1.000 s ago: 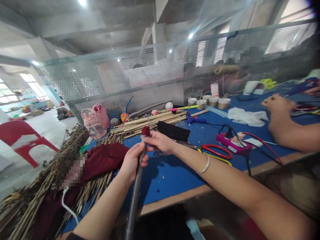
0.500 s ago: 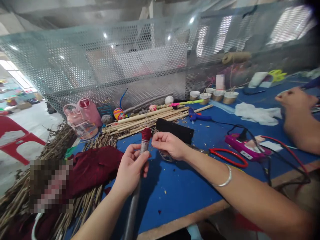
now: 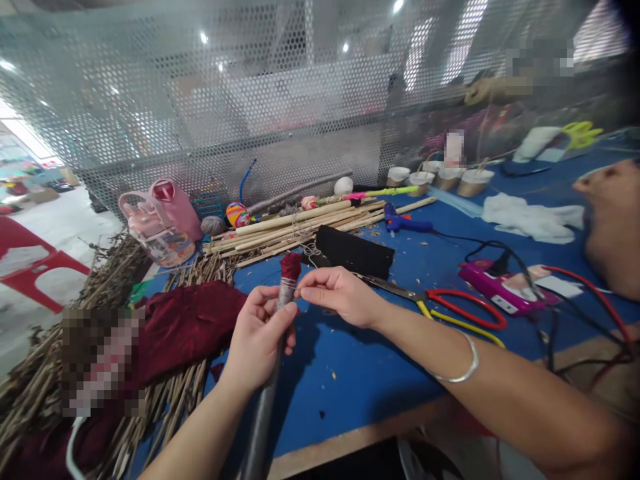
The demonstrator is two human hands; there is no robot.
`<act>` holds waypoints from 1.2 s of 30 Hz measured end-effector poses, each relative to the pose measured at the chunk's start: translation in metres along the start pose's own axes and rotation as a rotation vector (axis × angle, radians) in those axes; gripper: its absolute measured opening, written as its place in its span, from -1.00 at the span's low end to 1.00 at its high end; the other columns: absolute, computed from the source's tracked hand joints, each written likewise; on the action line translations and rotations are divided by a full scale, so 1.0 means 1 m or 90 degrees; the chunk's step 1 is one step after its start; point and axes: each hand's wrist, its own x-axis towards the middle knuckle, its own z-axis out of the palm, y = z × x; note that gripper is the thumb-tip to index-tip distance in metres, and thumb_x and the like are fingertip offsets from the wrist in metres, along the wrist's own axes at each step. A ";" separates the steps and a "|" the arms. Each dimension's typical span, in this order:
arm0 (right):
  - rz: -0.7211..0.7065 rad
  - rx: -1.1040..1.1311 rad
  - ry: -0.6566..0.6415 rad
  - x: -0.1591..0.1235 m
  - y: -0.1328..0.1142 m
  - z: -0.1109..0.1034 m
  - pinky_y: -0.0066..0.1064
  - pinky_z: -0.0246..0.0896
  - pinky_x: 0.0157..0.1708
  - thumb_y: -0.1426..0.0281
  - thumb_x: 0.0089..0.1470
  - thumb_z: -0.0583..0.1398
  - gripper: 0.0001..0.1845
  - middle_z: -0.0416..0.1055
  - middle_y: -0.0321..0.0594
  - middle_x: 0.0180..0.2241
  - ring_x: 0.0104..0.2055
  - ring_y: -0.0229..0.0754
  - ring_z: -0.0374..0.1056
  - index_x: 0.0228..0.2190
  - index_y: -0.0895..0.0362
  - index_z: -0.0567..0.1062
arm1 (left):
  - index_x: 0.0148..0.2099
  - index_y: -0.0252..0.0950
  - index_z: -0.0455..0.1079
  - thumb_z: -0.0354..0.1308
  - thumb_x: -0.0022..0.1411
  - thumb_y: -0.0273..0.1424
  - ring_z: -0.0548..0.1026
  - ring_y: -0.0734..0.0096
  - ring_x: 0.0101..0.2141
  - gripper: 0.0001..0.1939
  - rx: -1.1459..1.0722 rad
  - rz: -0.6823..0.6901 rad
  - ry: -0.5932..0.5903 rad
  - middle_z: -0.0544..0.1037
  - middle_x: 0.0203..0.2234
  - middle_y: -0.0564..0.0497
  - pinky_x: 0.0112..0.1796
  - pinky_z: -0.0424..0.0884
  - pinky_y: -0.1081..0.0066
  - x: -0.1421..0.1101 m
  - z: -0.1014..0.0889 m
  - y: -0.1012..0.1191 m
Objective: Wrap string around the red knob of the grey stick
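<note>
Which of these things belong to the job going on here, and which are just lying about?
Seems part of the job:
grey rod, in the left grip
dark red cap on its end
pale binding around the cap's base
perhaps the dark red cloth, similar colour

Seemingly just lying about:
pink bag
multicoloured ball
white-rimmed cups
</note>
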 end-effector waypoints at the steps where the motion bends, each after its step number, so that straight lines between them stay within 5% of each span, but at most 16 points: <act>1: 0.003 -0.001 -0.001 0.000 0.000 0.001 -0.50 -0.11 -0.59 0.23 -0.01 0.25 -0.74 0.18 -0.42 -0.66 -0.60 -0.41 0.05 -0.42 0.21 0.48 | -0.20 -0.25 0.18 0.29 0.03 -0.26 0.33 0.61 -0.73 -0.61 -0.004 -0.003 0.000 0.47 -0.56 0.17 -0.75 0.25 0.59 0.000 -0.001 0.000; 9: 0.044 0.035 0.014 0.004 0.008 0.001 -0.53 -0.20 -0.67 0.21 -0.03 0.26 -0.71 0.27 -0.41 -0.63 -0.68 -0.47 -0.04 -0.43 0.20 0.42 | -0.25 -0.29 0.22 0.34 -0.06 -0.23 0.39 0.56 -0.72 -0.57 -0.036 -0.043 0.008 0.53 -0.53 0.08 -0.74 0.26 0.57 0.001 -0.002 0.001; 14: 0.070 0.129 -0.080 0.003 0.013 -0.001 -0.56 -0.30 -0.74 0.15 -0.04 0.28 -0.45 0.25 -0.47 -0.66 -0.73 -0.46 -0.09 -0.07 0.17 0.34 | -0.30 -0.31 0.25 0.34 -0.06 -0.23 0.44 0.52 -0.67 -0.61 -0.115 -0.120 -0.097 0.58 -0.44 -0.04 -0.70 0.29 0.56 0.001 -0.003 0.003; 17: 0.073 0.180 -0.097 0.001 0.016 -0.001 -0.57 -0.28 -0.74 0.13 -0.10 0.31 -0.47 0.24 -0.46 -0.64 -0.73 -0.48 -0.08 -0.16 0.18 0.37 | -0.29 -0.31 0.26 0.29 -0.02 -0.17 0.44 0.50 -0.67 -0.61 -0.129 -0.170 -0.158 0.57 -0.45 -0.07 -0.70 0.29 0.55 -0.002 -0.001 0.005; 19: 0.075 0.184 -0.070 0.002 0.018 0.000 -0.57 -0.28 -0.74 0.15 -0.11 0.33 -0.53 0.26 -0.44 -0.62 -0.73 -0.49 -0.08 -0.25 0.19 0.39 | -0.24 -0.30 0.26 0.26 0.02 -0.16 0.43 0.50 -0.67 -0.62 -0.072 -0.133 -0.124 0.55 -0.47 -0.03 -0.67 0.30 0.53 -0.004 0.001 0.005; 23: 0.095 0.186 -0.016 0.003 0.018 0.007 -0.56 -0.26 -0.71 0.14 -0.17 0.35 -0.54 0.27 -0.42 -0.61 -0.71 -0.49 -0.08 -0.32 0.20 0.39 | -0.21 -0.27 0.36 0.39 -0.13 -0.30 0.41 0.54 -0.55 -0.58 0.179 0.061 0.086 0.51 -0.44 0.05 -0.54 0.31 0.56 -0.007 0.002 0.004; 25: 0.089 0.180 0.002 0.004 0.015 0.010 -0.55 -0.19 -0.68 0.13 -0.20 0.36 -0.54 0.23 -0.43 -0.64 -0.69 -0.46 -0.04 -0.37 0.20 0.39 | -0.27 -0.29 0.42 0.40 -0.17 -0.34 0.41 0.52 -0.51 -0.64 0.236 0.091 0.135 0.52 -0.47 0.05 -0.50 0.31 0.55 -0.007 0.001 0.004; 31: 0.079 0.136 0.006 0.003 0.005 0.009 -0.52 -0.23 -0.69 0.13 -0.11 0.32 -0.58 0.12 -0.49 -0.71 -0.71 -0.47 -0.11 -0.33 0.19 0.43 | -0.28 -0.34 0.38 0.28 -0.01 -0.14 0.47 0.46 -0.62 -0.62 0.041 -0.099 0.031 0.56 -0.51 -0.02 -0.57 0.37 0.49 -0.002 -0.004 0.010; 36: 0.107 0.209 -0.021 0.005 0.011 0.008 -0.53 -0.32 -0.73 0.12 -0.08 0.30 -0.54 0.16 -0.48 -0.70 -0.74 -0.49 -0.16 -0.27 0.22 0.41 | -0.32 -0.36 0.33 0.17 0.13 -0.14 0.40 0.58 -0.68 -0.67 -0.056 -0.132 -0.055 0.54 -0.54 -0.01 -0.63 0.30 0.56 0.006 -0.005 0.004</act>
